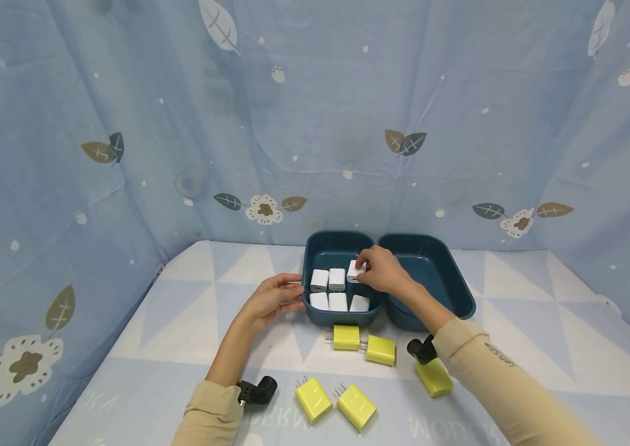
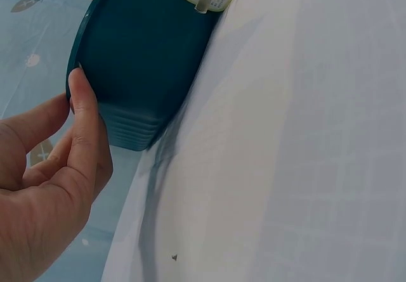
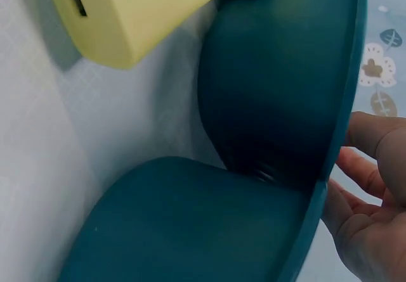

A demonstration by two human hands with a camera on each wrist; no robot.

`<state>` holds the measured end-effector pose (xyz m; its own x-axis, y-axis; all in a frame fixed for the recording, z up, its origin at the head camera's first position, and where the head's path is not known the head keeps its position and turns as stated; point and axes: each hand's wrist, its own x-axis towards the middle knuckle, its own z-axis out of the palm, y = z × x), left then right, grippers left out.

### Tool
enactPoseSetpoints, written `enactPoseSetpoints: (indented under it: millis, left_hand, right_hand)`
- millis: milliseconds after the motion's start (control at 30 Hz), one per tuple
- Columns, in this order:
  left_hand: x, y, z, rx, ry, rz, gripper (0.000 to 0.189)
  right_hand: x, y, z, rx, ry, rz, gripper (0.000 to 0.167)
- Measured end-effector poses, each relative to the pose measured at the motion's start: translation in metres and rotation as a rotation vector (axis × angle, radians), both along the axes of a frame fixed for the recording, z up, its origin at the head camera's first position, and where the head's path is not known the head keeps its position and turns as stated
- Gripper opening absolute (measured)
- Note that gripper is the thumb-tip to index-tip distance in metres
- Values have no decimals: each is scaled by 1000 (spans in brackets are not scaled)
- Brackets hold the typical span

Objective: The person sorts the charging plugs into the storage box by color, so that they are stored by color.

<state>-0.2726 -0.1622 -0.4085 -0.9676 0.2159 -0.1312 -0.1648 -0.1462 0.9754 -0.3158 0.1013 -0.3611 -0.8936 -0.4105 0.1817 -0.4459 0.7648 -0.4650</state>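
Two dark teal plastic bins stand side by side; the left bin point(image 1: 342, 318) contains several white charger plugs point(image 1: 319, 280) in two rows. My left hand point(image 1: 272, 299) holds that bin's left rim, its fingertips point(image 2: 80, 82) at the edge in the left wrist view. Over the bin's right part, my right hand point(image 1: 383, 270) pinches a white charger plug point(image 1: 354, 271) at the end of the far row. In the right wrist view the bin walls hide this plug and part of the fingertips.
The right bin point(image 1: 445, 279) has a bare floor. Several yellow charger plugs lie on the table in front: two near the left bin point(image 1: 346, 337), two closer to me point(image 1: 313, 400), one under my right forearm point(image 1: 433, 378). A patterned blue curtain point(image 1: 315, 124) hangs behind.
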Motion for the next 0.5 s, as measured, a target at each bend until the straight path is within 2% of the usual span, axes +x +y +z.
enactPoseSetpoints:
  millis: [267, 500]
  left_hand:
    - [0, 1, 1, 7, -11, 1, 39]
    - [1, -1, 1, 5, -1, -13, 40]
  right_hand:
    - [4, -3, -1, 9, -12, -9, 17]
    - [12, 4, 2, -36, -16, -3, 18]
